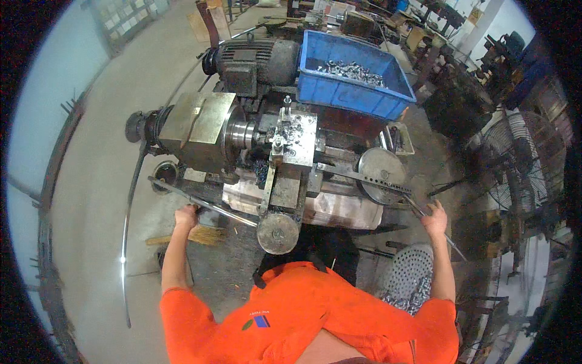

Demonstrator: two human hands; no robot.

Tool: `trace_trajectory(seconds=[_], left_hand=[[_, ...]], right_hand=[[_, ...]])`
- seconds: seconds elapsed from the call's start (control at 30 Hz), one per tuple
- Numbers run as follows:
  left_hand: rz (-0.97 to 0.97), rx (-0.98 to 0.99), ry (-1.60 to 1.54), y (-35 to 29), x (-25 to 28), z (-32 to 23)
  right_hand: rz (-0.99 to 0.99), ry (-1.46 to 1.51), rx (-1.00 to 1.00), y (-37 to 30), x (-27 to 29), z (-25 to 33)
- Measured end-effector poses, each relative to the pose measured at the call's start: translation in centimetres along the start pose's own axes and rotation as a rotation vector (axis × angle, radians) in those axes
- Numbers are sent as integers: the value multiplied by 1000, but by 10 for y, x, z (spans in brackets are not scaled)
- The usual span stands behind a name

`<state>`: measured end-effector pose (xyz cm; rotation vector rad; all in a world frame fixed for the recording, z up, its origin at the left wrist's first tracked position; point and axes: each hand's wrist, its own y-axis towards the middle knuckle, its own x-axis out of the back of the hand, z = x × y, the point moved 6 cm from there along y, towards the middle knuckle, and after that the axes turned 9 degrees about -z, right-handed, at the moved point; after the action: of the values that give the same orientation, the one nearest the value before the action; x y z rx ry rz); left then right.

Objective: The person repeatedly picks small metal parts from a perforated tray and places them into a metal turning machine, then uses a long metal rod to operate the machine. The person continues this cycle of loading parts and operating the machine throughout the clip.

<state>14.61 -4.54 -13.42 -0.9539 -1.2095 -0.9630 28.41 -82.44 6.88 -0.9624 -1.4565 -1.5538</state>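
Note:
In front of me stands a small lathe with a metal spindle chuck (241, 134) and a tool block (297, 138) strewn with metal chips. My left hand (187, 217) is closed at a dark grip beside the long steel lever (227, 212), which runs to a round metal disc (277, 234) at the near side. On the right, my right hand (434, 219) has its fingers curled around a thin lever bar (418, 208) extending from a flat bar with a row of holes. That bar crosses a larger round disc (383, 173). The work in the chuck is too small to make out.
A blue bin (351, 97) of small metal parts sits behind the lathe, next to an electric motor (257, 60). Low on the right is a perforated basket (406, 276) with shiny parts. A fan (518, 158) stands far right; a straw broom (206, 235) lies left.

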Motion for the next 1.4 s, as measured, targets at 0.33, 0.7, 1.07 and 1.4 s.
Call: trace_trajectory(seconds=[0.33,0.7,1.07,1.4], left_hand=[[-300,576,-1354,-15,110,31],[-319,735,-1284,2,84,1],[-182,706,-1228,10,80,3],[-68,785,-1190,2,76,20]], right_hand=[[161,-369,-367,-83,-66,-176],[466,696,-729,-228,-35,-21],[405,885,-797,-238,-28,19],[358,169,-372,-167,-18,-59]])
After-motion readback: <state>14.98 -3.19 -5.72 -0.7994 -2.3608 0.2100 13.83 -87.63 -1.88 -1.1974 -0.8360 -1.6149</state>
